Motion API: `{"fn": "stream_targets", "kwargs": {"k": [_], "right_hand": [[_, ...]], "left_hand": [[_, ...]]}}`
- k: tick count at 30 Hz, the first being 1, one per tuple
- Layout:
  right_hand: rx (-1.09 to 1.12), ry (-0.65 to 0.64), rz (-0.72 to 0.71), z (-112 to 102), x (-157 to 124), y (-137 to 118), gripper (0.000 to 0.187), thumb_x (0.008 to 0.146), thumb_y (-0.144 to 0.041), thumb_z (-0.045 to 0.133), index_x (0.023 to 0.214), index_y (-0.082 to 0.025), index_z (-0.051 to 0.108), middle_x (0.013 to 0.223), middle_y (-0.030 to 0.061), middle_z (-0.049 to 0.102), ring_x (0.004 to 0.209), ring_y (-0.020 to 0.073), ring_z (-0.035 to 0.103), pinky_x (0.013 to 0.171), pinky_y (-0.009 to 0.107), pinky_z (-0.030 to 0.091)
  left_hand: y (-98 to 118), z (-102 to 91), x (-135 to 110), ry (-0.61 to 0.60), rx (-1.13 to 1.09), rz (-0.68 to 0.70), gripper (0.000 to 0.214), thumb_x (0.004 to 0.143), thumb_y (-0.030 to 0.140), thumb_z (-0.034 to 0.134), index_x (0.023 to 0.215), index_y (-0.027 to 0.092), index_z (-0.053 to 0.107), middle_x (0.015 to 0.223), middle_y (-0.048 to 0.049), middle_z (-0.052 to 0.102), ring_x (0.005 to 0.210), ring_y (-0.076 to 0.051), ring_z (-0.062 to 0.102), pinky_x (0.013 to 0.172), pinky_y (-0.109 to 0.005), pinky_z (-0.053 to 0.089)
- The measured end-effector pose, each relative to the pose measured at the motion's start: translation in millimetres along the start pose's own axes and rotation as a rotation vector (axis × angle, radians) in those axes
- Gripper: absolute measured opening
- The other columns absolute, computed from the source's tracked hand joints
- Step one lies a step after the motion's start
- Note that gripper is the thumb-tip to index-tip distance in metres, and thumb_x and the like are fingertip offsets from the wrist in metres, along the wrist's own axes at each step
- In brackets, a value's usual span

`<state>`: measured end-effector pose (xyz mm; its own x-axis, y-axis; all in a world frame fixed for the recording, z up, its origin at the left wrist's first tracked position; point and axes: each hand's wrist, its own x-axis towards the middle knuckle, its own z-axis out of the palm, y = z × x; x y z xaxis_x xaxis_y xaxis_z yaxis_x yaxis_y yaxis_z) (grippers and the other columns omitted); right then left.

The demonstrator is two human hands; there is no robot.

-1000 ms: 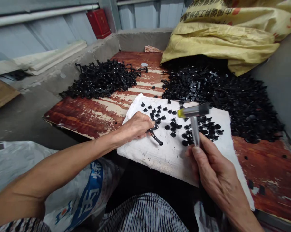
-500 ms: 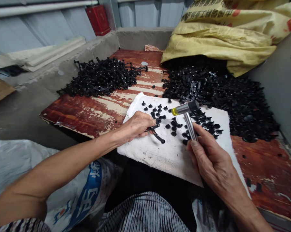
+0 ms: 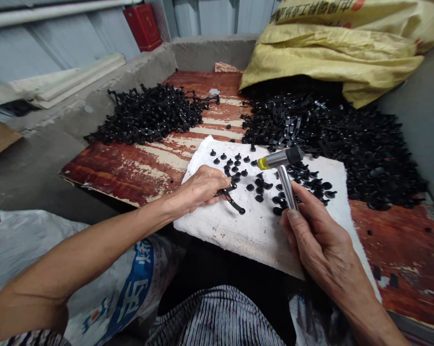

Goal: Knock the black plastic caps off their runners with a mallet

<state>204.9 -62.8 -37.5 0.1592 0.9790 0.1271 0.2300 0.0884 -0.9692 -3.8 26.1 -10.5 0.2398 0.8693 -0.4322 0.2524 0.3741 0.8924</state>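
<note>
My left hand (image 3: 205, 188) is closed on a black jointed linkage (image 3: 234, 204), whose curved arm sticks out toward the right over a white cloth (image 3: 217, 228). The fingers hide part of that piece. In my right hand (image 3: 316, 230) is a mallet (image 3: 279, 158) with a metal handle, gripped near the middle of the visible shaft; its head has a yellow face at left and a black one at right. The mallet head hangs above the cloth, apart from the linkage. Several small black round pegs (image 3: 250, 187) stand or lie on the cloth between and beyond my hands.
A heap of black linkages (image 3: 155, 115) lies at the back left of the worn red board (image 3: 123, 166). At the right a larger heap of black parts (image 3: 368, 154) spills from a yellow woven sack (image 3: 332, 57). A low concrete ledge (image 3: 209, 53) borders the back.
The mallet and my right hand have shifted slightly right in the picture, along with a small turn of the camera. My left hand keeps the linkage in nearly the same place.
</note>
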Motion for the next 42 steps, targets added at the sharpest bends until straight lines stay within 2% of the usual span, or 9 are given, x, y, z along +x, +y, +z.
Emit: {"fn": "stream_targets", "kwargs": {"k": [3,8,14,23,42], "right_hand": [[-0.101,-0.041,-0.013,-1.2,-0.5,1.0,0.05,0.087,-0.035,0.062,0.136,-0.027,0.06,0.07,0.0013,0.059,0.054,0.016,0.054,0.034,0.022,0.039],[-0.083,-0.054,-0.012,-2.3,0.2,0.2,0.047,0.086,-0.033,0.065,0.133,-0.029,0.062,0.066,-0.0002,0.058,0.048,0.0148,0.051,0.033,0.022,0.037],[-0.185,-0.061,-0.045,-2.3,0.7,-0.4,0.048,0.09,-0.037,0.058,0.137,-0.028,0.058,0.066,0.001,0.058,0.053,0.0175,0.055,0.034,0.024,0.037],[-0.186,-0.057,-0.044,-3.2,-0.1,0.9,0.049,0.09,-0.039,0.058,0.137,-0.028,0.058,0.066,0.0012,0.058,0.055,0.0188,0.057,0.036,0.025,0.037],[-0.274,-0.077,-0.055,-3.6,-0.6,-0.6,0.053,0.093,-0.042,0.051,0.142,-0.023,0.053,0.064,0.0015,0.056,0.058,0.0202,0.058,0.038,0.027,0.037]], "left_hand": [[0.6,0.2,-0.6,0.0,0.01,0.012,0.036,0.091,0.006,0.05,0.056,0.011,0.056,0.051,0.0013,0.053,0.035,0.002,0.035,0.037,-0.016,0.018],[3.2,2.1,-1.1,0.021,0.028,-0.011,0.038,0.091,0.005,0.05,0.054,0.011,0.055,0.049,0.0014,0.052,0.033,0.002,0.033,0.036,-0.017,0.017],[4.7,2.8,-2.1,0.012,0.016,0.004,0.038,0.092,0.006,0.049,0.055,0.011,0.055,0.049,0.0018,0.052,0.032,0.002,0.032,0.035,-0.017,0.016],[3.2,1.2,-2.6,0.007,-0.017,-0.028,0.038,0.094,0.008,0.05,0.056,0.012,0.054,0.046,0.0042,0.05,0.033,0.002,0.033,0.04,-0.014,0.028],[6.1,3.8,-2.7,0.014,-0.02,-0.027,0.04,0.093,0.005,0.049,0.054,0.01,0.055,0.047,0.0019,0.052,0.03,0.002,0.033,0.033,-0.016,0.015]]}}
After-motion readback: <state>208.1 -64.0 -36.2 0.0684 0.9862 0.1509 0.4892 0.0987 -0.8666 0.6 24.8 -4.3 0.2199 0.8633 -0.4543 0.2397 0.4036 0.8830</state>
